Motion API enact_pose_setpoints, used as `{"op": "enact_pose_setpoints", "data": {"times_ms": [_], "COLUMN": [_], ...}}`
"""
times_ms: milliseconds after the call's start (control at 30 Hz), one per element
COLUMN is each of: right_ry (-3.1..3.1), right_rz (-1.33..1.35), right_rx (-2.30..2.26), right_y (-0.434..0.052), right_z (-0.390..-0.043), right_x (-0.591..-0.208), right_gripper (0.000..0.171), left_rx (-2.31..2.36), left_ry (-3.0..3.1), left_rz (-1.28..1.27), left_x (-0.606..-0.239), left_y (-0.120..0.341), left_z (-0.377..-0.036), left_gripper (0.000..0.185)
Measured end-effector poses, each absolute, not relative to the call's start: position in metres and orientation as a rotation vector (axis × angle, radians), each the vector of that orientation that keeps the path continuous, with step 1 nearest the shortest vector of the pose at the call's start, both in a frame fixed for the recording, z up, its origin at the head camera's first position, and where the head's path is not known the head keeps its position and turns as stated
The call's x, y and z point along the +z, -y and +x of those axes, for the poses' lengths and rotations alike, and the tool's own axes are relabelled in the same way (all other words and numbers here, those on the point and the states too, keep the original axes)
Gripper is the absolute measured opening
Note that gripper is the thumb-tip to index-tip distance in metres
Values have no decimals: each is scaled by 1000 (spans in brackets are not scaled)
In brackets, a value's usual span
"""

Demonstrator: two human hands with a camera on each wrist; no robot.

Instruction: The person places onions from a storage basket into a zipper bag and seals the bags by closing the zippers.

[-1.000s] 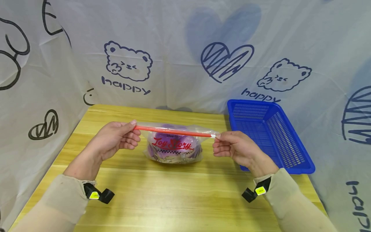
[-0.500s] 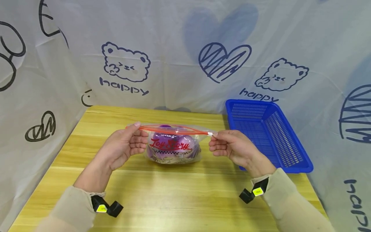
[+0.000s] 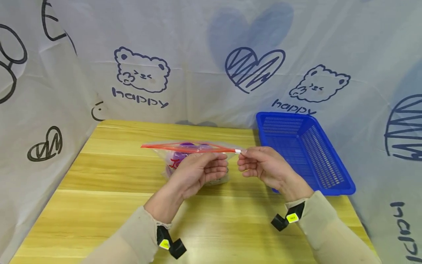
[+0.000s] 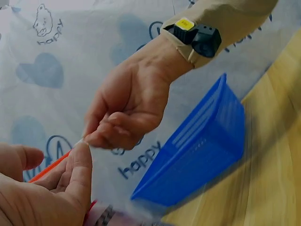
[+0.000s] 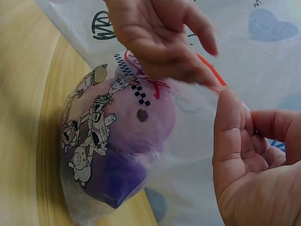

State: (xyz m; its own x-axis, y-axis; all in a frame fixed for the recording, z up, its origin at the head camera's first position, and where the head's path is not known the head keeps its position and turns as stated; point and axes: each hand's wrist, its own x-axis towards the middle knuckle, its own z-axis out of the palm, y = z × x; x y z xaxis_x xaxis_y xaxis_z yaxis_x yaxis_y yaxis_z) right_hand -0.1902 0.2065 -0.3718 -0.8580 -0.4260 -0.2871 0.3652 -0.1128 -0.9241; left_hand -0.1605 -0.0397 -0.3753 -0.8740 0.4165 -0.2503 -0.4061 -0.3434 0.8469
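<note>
A clear zip bag [image 3: 171, 161] with red lettering stands on the wooden table, a purple toy [image 5: 117, 176] inside it. Its red zip strip [image 3: 188, 149] runs across the top and gapes in the middle, with a white slider [image 3: 237, 151] at the right end. Thumb and fingers of my right hand [image 3: 265, 167] pinch the bag's top corner beside that slider. My left hand [image 3: 197, 170] is in front of the bag, covering part of its print. In the right wrist view its thumb is apart from the fingers, whose tips come near the slider end.
To the right of the bag, a blue slatted plastic basket [image 3: 287, 146] stands on the table [image 3: 99, 179], close behind my right hand. A pale cloth [image 3: 194, 66] with drawn bears and hearts hangs behind and at both sides.
My left hand has let go of the left end of the zip strip and moved right, across the bag's front. The strip has parted in the middle. My right hand keeps its pinch.
</note>
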Motion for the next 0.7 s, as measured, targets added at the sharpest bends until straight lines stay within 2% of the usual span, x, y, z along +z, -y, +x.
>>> {"op": "enact_pose_setpoints", "data": {"times_ms": [267,700], "right_ry": [-1698,-1704], "right_rz": [-37,-42], "right_rx": [-1996,-1997], "right_y": [-207,-207], "right_z": [-190,-189], "right_x": [-370,-371], "right_gripper": [21,22], "left_rx": [2212,2303], "left_ry": [-1371,-1280], "left_rz": [-39,-173], "left_x": [-374,-381], "left_y": [8,-8], "left_z": [-170,-172], "left_gripper": [35,28]}}
